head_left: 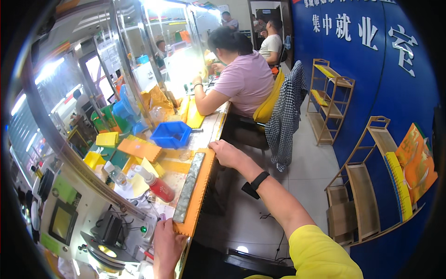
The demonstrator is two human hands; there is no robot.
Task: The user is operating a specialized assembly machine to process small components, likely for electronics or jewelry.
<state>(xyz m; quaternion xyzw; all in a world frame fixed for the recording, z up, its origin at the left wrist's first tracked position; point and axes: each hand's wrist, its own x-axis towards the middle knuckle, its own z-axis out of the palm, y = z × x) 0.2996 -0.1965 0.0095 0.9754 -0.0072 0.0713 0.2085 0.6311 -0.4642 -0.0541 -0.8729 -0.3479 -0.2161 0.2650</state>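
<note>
A long orange board (194,211) with a toothed right edge lies along the front of the bench. On it rests a narrow grey, mottled strip (189,188). My right hand (225,153) reaches out to the board's far end, its fingers closed on the corner there. At the near end, my left hand (168,242) is closed with its fingers curled at the board's edge; its fingertips are partly hidden. Left of the strip stand a red bottle (161,189) with a white cap and a clear bottle (116,174).
Beyond are a blue bin (170,135), orange and yellow boards (139,148) and a blue fan (126,109). A machine with a small screen (62,222) stands at the near left. A seated co-worker (244,76) works farther along. Wooden racks (363,195) line the blue wall.
</note>
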